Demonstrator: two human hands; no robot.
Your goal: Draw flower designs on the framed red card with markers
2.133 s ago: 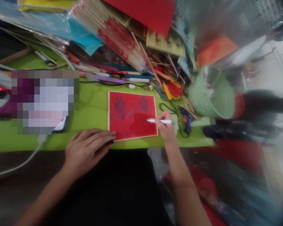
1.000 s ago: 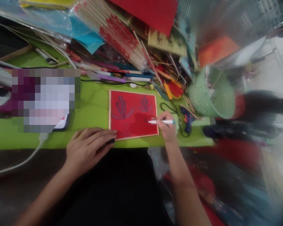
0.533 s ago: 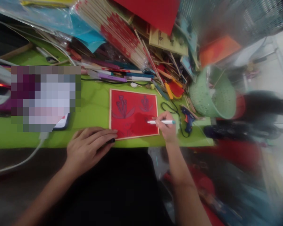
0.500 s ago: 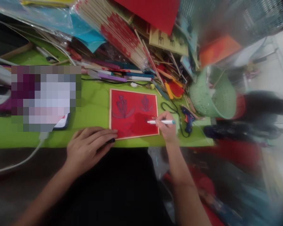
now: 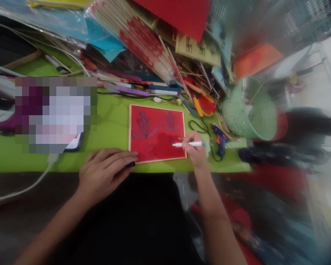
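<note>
A red card with a pale border lies on the green table. Two purple flower drawings sit on its upper half. My right hand pinches a white pen with a teal cap, its tip touching the card's right side below the right flower. My left hand lies flat at the table's front edge, fingers stretched out, fingertips pressing the card's lower left corner. A small dark object shows under its fingers.
A heap of coloured paper, sticks and pens fills the back of the table. A blue glue gun with its black cord lies right of the card. A green perforated basket stands further right. A phone lies left.
The pen tip has shifted slightly on the card's right side. My left hand has stayed on the card's lower left corner.
</note>
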